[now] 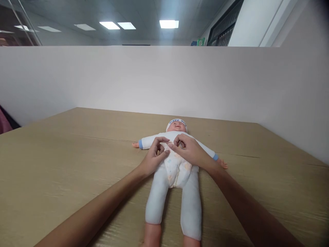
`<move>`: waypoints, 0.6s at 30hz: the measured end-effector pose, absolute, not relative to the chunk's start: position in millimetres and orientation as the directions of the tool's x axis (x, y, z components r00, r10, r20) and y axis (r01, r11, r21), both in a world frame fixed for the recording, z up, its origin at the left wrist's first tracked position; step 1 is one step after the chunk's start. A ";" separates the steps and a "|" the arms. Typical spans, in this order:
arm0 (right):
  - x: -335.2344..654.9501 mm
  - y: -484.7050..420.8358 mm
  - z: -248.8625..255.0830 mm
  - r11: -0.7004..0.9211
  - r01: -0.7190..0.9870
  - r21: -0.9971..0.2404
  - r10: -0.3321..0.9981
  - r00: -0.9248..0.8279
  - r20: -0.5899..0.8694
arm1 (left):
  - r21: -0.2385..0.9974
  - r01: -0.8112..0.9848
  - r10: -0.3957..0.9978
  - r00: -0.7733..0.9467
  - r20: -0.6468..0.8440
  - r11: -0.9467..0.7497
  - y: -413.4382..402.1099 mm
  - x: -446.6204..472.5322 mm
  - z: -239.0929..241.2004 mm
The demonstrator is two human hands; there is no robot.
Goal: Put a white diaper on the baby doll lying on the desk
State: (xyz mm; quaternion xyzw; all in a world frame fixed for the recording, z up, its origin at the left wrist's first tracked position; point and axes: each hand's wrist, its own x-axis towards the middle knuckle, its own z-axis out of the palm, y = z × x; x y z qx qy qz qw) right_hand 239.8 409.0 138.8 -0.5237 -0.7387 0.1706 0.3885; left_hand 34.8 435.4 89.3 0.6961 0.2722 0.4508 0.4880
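Note:
A baby doll in a white suit with blue cuffs lies on its back on the wooden table, head away from me, feet toward me. It wears a white cap and a diaper around its hips. My left hand rests on the doll's belly with fingers curled, pinching the diaper's top edge. My right hand lies across the doll's chest, its fingers also curled in a pinch on the diaper's waistband. The two hands nearly touch at the doll's middle.
White partition walls enclose the table at the back and right. A dark pinkish object shows at the left edge. Ceiling lights appear above the partition.

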 end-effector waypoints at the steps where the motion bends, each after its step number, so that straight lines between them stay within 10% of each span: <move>1: 240.9 407.2 140.5 0.373 0.659 -0.653 0.914 -0.140 0.381 | 0.916 -0.036 0.814 0.445 0.373 -0.399 434.8 34.2 90.2; 18: 220.7 400.1 143.0 0.292 0.688 -0.665 0.923 -0.021 0.384 | 0.875 -0.006 0.783 0.443 0.436 -0.484 439.2 32.1 82.6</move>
